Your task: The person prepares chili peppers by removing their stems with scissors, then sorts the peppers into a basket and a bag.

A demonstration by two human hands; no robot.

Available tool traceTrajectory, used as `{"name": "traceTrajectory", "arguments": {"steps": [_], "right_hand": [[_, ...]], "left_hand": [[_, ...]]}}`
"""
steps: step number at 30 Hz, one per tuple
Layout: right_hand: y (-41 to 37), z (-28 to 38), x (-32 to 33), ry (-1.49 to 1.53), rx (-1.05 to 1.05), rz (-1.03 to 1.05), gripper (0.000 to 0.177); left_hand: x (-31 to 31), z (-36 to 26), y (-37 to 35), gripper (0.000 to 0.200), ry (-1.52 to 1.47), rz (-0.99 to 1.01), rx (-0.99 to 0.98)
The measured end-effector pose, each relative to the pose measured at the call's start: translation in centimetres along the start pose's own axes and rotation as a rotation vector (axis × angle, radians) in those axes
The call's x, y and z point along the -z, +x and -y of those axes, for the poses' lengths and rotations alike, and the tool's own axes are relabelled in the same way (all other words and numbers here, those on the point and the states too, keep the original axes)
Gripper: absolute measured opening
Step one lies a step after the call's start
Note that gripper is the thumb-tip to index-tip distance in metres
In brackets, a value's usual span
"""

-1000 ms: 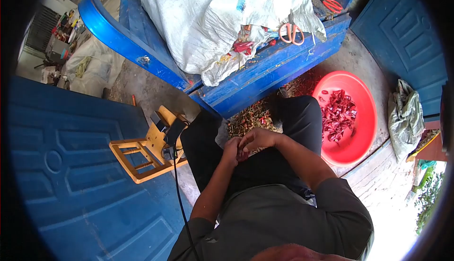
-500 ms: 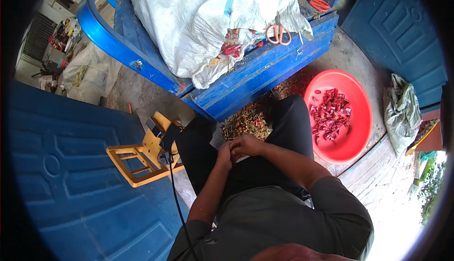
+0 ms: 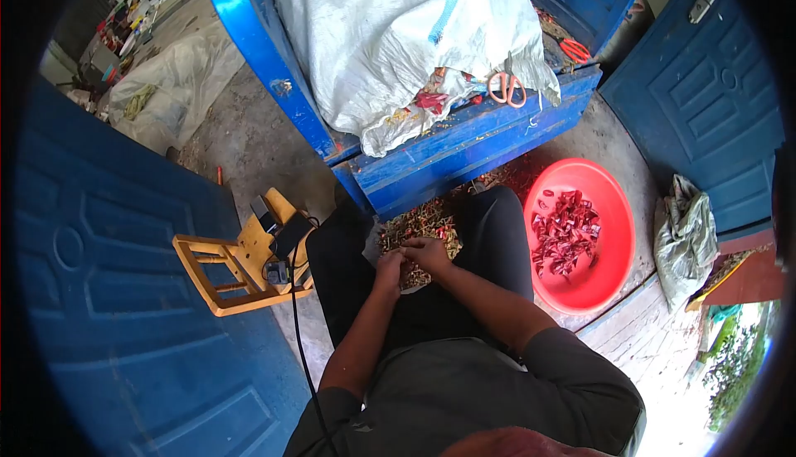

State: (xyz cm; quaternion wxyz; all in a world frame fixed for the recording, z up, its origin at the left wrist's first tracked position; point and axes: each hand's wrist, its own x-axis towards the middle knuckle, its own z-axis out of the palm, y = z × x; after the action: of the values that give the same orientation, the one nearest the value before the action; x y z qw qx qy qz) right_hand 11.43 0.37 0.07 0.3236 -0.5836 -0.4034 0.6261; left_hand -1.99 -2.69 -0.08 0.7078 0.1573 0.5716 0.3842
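Observation:
My left hand (image 3: 389,271) and my right hand (image 3: 426,255) meet above my lap, with fingertips pinched together. Whatever they grip is too small and too covered by the fingers to make out. Directly beneath and beyond them, between my knees, lies a heap of dried stems mixed with red bits (image 3: 419,223). To the right stands a red plastic basin (image 3: 620,237) holding dark red dried chili pieces (image 3: 570,233), out of contact with both hands.
Ahead, a blue metal cart (image 3: 473,159) carries a white woven sack (image 3: 356,51), pink-handled scissors (image 3: 507,90) and red-handled scissors (image 3: 575,50). At left are a wooden chair (image 3: 217,301) with black devices and a cable, and a blue door (image 3: 124,291). A crumpled sack (image 3: 685,237) sits right.
My hands have shifted slightly forward, off my lap's near side and over the stem heap, still pinched together. The head view has turned, so the cart and basin appear lower.

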Motion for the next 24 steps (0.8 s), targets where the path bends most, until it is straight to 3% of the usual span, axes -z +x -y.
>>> {"name": "traceTrajectory", "arguments": {"steps": [4, 7, 9, 11, 13, 16, 22, 24], "right_hand": [[-0.4, 2.3, 1.5, 0.155, -0.218, 0.131, 0.031], [-0.7, 2.9, 2.0, 0.079, -0.138, 0.129, 0.027], [-1.0, 2.6, 2.3, 0.127, 0.115, 0.193, 0.024], [-1.0, 2.4, 3.3, 0.088, 0.087, 0.221, 0.025], [-0.7, 2.5, 4.3, 0.057, 0.067, 0.24, 0.026], [0.2, 2.2, 5.5, 0.052, -0.22, 0.285, 0.027], [2.4, 1.2, 6.4, 0.355, -0.377, 0.167, 0.02], [2.7, 2.0, 6.1, 0.468, -0.381, 0.089, 0.018]], "left_hand": [[-0.6, -0.7, -0.8, 0.02, -0.06, -0.017, -0.029], [-1.3, -1.1, -1.0, 0.015, -0.078, -0.047, -0.018], [-1.7, -1.4, -1.1, 0.014, -0.108, -0.028, -0.005], [-1.2, -0.6, -0.8, 0.014, -0.132, -0.012, 0.023], [-0.2, 0.1, 0.4, 0.013, -0.036, 0.185, 0.021], [-1.0, 0.3, 0.6, 0.013, 0.052, 0.144, 0.093], [-3.6, -1.6, 0.6, 0.018, 0.027, 0.044, 0.091], [-4.0, -2.2, 1.0, 0.017, -0.009, 0.105, 0.084]]}}
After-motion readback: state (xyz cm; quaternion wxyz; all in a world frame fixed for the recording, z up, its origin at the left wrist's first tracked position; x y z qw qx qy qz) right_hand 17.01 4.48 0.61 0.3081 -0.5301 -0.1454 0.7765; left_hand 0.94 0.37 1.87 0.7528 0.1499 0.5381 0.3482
